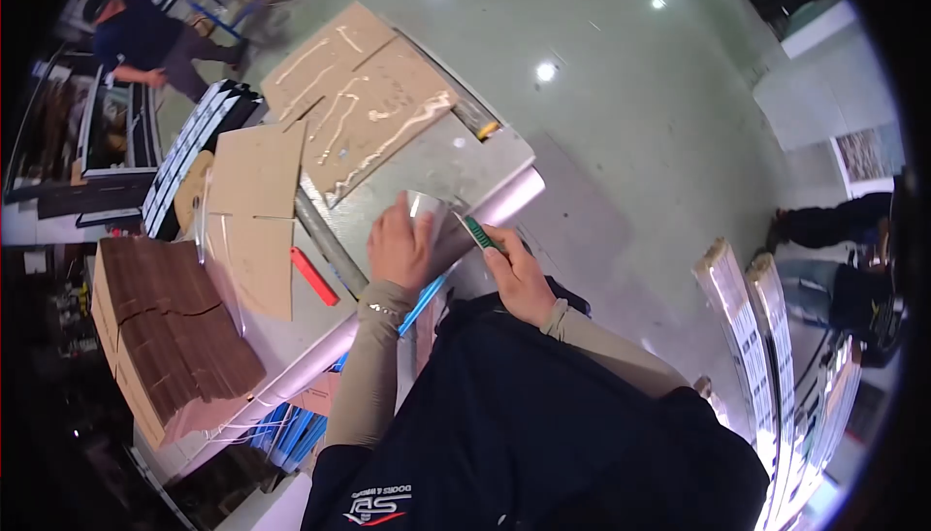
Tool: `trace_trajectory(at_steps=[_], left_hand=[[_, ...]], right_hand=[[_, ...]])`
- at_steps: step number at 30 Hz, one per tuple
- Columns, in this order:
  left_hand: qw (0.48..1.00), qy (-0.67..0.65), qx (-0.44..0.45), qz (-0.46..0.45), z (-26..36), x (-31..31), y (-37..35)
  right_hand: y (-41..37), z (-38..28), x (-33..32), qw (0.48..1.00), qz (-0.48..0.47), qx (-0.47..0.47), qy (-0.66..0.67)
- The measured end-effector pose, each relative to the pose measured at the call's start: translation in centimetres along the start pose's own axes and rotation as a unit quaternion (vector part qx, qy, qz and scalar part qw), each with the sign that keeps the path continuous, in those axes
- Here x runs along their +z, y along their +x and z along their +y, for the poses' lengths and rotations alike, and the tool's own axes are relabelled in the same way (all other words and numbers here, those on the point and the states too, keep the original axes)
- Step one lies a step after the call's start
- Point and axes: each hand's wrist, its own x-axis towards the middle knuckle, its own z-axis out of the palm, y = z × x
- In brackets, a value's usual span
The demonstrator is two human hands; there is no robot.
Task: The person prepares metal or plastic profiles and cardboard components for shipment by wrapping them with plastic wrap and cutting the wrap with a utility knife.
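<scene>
At the near edge of the metal-topped table, my left hand has its fingers closed around a whitish, see-through cylindrical piece. What that piece is I cannot tell. My right hand grips a green-handled tool with a thin tip, which points toward the piece in my left hand. A red bar-shaped object lies to the left, beside a folded cardboard sheet. Farther back, flat cardboard carries wavy, pale glue-like streaks.
Brown stacked panels fill the table's left end. A yellow-ended tool rests at the far right edge. Wrapped long profiles stand at right. One person works at upper left; another person is at far right.
</scene>
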Motion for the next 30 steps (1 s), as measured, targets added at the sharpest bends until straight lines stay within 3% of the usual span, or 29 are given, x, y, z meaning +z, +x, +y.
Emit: trace_trajectory(at_steps=[4,8,9,12,17,21,25,28,30], left_hand=[[1.000,-0.024,-0.004,-0.011,-0.5,-0.2,0.4],[1.000,0.002,0.024,0.008,-0.6,0.0,0.5],[1.000,-0.001,0.018,0.003,-0.6,0.0,0.7],[1.000,-0.006,-0.003,-0.022,-0.7,-0.2,0.5],[1.000,0.006,0.017,0.003,-1.0,-0.1,0.6],[1.000,-0.007,-0.019,-0.020,-1.1,-0.4,0.6],[1.000,0.003,0.003,0.002,-1.5,0.1,1.0],[1.000,-0.003,-0.017,-0.017,-0.9,-0.1,0.3],[1.000,-0.003,-0.009,-0.008,-1.2,0.0,0.6]], right_hand=[[0.7,0.5,0.4,0.999,0.013,-0.036,-0.031],[0.0,-1.4,-0.7,0.997,-0.040,0.057,-0.018],[-0.3,-0.8,-0.4,1.000,-0.008,-0.011,-0.010],[0.5,-1.7,-0.5,0.996,-0.052,0.061,-0.030],[-0.3,-1.1,-0.4,0.999,-0.004,-0.037,-0.029],[1.0,-2.0,-0.1,0.996,-0.045,0.033,-0.076],[-0.2,-0.4,-0.1,0.991,0.028,-0.115,-0.067],[1.1,-1.9,0.1,0.996,-0.038,0.021,-0.073],[0.7,-1.3,0.3,0.998,-0.013,-0.030,-0.056]])
